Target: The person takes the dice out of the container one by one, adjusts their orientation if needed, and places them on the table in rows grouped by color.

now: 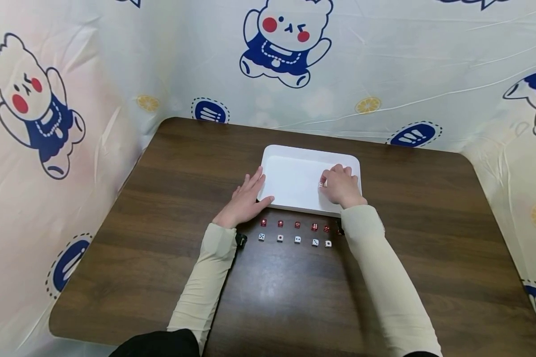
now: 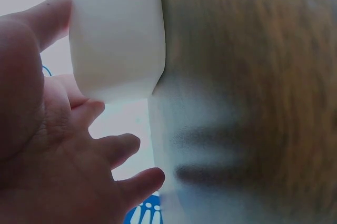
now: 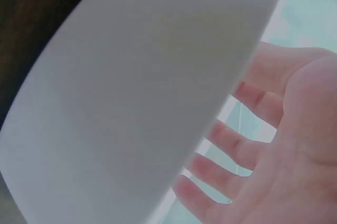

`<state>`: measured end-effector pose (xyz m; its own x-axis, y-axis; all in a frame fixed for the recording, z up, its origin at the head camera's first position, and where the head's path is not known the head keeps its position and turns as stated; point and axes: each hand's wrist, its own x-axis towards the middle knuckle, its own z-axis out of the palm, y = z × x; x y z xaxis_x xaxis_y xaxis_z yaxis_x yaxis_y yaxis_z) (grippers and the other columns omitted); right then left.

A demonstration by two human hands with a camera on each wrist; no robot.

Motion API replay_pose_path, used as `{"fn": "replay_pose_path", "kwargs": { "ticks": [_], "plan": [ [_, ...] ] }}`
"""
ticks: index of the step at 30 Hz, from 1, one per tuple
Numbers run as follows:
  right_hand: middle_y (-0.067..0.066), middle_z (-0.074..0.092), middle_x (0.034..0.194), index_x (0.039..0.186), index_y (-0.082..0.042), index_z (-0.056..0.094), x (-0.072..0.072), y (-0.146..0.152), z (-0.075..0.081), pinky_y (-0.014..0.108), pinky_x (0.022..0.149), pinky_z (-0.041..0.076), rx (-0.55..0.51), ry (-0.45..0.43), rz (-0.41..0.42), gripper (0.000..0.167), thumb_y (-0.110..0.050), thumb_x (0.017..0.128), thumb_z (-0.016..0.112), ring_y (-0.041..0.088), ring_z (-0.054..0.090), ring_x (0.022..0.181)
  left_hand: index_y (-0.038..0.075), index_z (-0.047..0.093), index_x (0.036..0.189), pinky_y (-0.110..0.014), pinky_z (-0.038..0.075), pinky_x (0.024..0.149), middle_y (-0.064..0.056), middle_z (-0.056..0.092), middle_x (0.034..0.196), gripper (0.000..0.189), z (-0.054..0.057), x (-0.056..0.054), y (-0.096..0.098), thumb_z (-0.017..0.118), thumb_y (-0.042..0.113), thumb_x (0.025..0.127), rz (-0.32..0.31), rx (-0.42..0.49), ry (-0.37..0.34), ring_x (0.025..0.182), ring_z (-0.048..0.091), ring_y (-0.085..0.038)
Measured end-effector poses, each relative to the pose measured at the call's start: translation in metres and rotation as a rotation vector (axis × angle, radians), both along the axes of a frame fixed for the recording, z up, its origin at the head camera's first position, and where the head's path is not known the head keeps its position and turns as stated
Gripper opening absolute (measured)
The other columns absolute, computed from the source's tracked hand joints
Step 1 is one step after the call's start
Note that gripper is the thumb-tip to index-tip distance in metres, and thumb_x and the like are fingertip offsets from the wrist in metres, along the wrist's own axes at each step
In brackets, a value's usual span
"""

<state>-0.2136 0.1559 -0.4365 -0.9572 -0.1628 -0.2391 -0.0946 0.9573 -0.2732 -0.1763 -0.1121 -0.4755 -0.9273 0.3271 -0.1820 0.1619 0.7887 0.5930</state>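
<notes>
A white tray (image 1: 295, 183) lies on the brown table, and both hands are at it. My left hand (image 1: 245, 201) rests at its left end, thumb against the near wall and fingers spread along the side. The left wrist view shows that thumb touching the tray wall (image 2: 116, 40). Over the right part of the tray, my right hand (image 1: 341, 186) reaches in with bent fingers and pinches a white die (image 1: 321, 185). From the right wrist, the tray wall (image 3: 131, 87) hides the fingertips of the right hand (image 3: 274, 134).
In front of the tray stand a row of several red dice (image 1: 297, 224) and, nearer me, a row of several white dice (image 1: 297, 240). The brown table (image 1: 183, 173) is bordered by a patterned cloth (image 1: 196, 59) at the back and sides.
</notes>
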Motion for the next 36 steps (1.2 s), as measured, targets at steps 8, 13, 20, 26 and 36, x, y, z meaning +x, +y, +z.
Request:
{"fn": "replay_pose_path", "kwargs": {
  "ticks": [8, 13, 20, 26, 36],
  "plan": [
    [0.023, 0.045, 0.132, 0.105, -0.007, 0.066, 0.006, 0.005, 0.013, 0.064, 0.102, 0.029, 0.010, 0.032, 0.001, 0.019, -0.020, 0.093, 0.059, 0.044, 0.031, 0.126, 0.015, 0.013, 0.156, -0.062, 0.008, 0.117, 0.008, -0.007, 0.164, 0.078, 0.001, 0.000, 0.000, 0.046, 0.052, 0.097, 0.000, 0.004, 0.001, 0.151, -0.004, -0.031],
    [0.024, 0.044, 0.134, 0.104, -0.007, 0.067, 0.010, 0.010, 0.018, 0.063, 0.101, 0.029, 0.005, 0.052, 0.001, 0.019, -0.020, 0.091, 0.062, 0.044, 0.030, 0.127, 0.014, 0.013, 0.156, -0.061, 0.008, 0.117, 0.008, -0.007, 0.164, 0.077, 0.002, 0.000, 0.001, 0.045, 0.053, 0.097, -0.001, -0.001, 0.002, 0.151, -0.003, -0.032],
    [0.025, 0.043, 0.136, 0.102, -0.008, 0.068, 0.013, 0.015, 0.025, 0.065, 0.101, 0.026, -0.004, 0.059, 0.005, 0.018, -0.020, 0.090, 0.064, 0.045, 0.028, 0.128, 0.014, 0.013, 0.156, -0.061, 0.008, 0.117, 0.007, -0.006, 0.164, 0.077, 0.003, 0.001, 0.001, 0.045, 0.052, 0.097, 0.002, -0.001, 0.002, 0.151, -0.003, -0.032],
    [0.025, 0.041, 0.140, 0.102, -0.007, 0.068, 0.017, 0.019, 0.032, 0.065, 0.100, 0.025, 0.004, 0.078, 0.013, 0.019, -0.021, 0.090, 0.063, 0.046, 0.027, 0.129, 0.014, 0.014, 0.156, -0.062, 0.008, 0.117, 0.008, -0.006, 0.164, 0.077, 0.003, 0.001, 0.000, 0.046, 0.052, 0.097, 0.005, 0.000, 0.000, 0.151, -0.003, -0.032],
    [0.023, 0.039, 0.141, 0.101, -0.008, 0.069, 0.024, 0.025, 0.041, 0.065, 0.100, 0.021, 0.016, 0.086, 0.024, 0.018, -0.021, 0.090, 0.064, 0.046, 0.024, 0.130, 0.013, 0.014, 0.156, -0.062, 0.009, 0.117, 0.006, -0.005, 0.164, 0.077, 0.004, 0.002, 0.000, 0.046, 0.050, 0.098, 0.001, 0.002, 0.005, 0.151, -0.002, -0.033]
  ]
}}
